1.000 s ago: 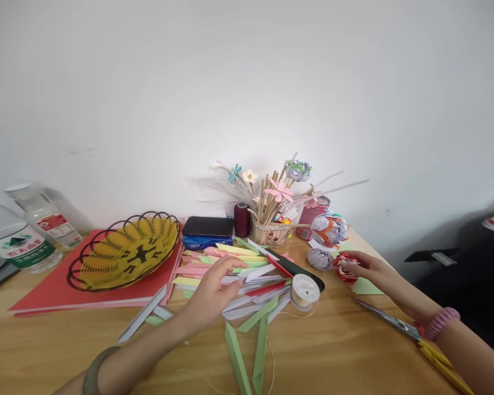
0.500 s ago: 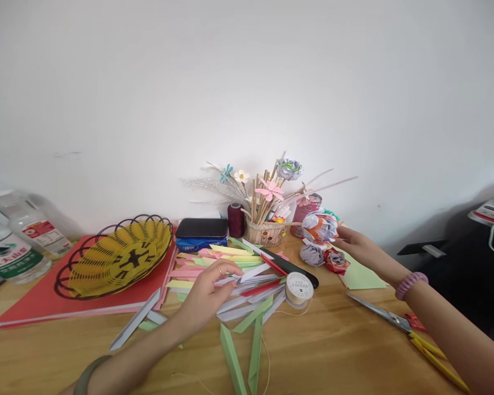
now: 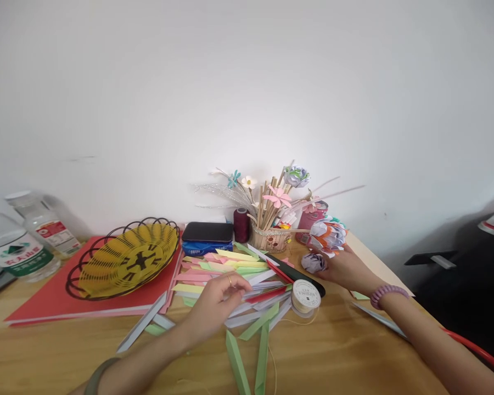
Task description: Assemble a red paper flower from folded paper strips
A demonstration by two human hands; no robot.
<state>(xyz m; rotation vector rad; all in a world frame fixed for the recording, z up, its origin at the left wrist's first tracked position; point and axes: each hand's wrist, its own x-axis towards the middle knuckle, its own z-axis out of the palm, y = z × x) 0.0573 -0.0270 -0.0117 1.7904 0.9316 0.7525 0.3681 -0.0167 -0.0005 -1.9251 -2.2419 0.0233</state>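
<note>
My left hand hovers at the front of a pile of folded paper strips, its fingers loosely bent, thumb and forefinger a little apart, holding nothing I can see. At the right my right hand is curled down beside the paper flowers. The greyish-purple paper flower lies at its fingertips, and a white and orange paper flower is just behind. My right hand covers the place where a red paper flower lay, and its fingertips are mostly hidden. A ribbon spool rests between the hands.
A yellow woven basket stands on red paper at the left, near plastic bottles. A small pot of craft flowers and a thread cone stand by the wall. Scissors lie partly under my right forearm.
My right hand has come nearer and inward, from behind the flowers to over the red flower, which is now out of sight. The left hand has barely moved. The view has shifted slightly.
</note>
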